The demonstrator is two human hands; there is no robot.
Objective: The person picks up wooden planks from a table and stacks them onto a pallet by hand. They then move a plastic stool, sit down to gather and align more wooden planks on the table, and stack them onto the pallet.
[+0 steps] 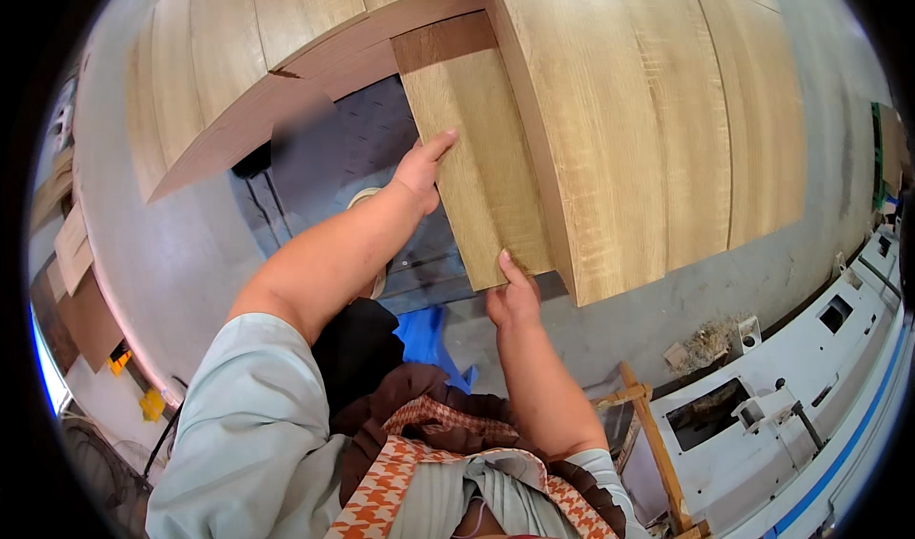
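Observation:
A long, narrow wood-grain board slants away from me, lower than the tall stack to its right. Along its left edge rests my left hand, thumb on top and the other fingers mostly hidden below. At the board's near end, my right hand grips the edge with its thumb on the upper face. The board's far end meets the pale side of the panels behind it. What supports the board from beneath is hidden.
Tall stacked wood-grain panels stand right of the board, with more panels at the far left. Dark sheeting lies beside the board. A blue plastic object is near my body. White machinery and a wooden frame occupy the lower right.

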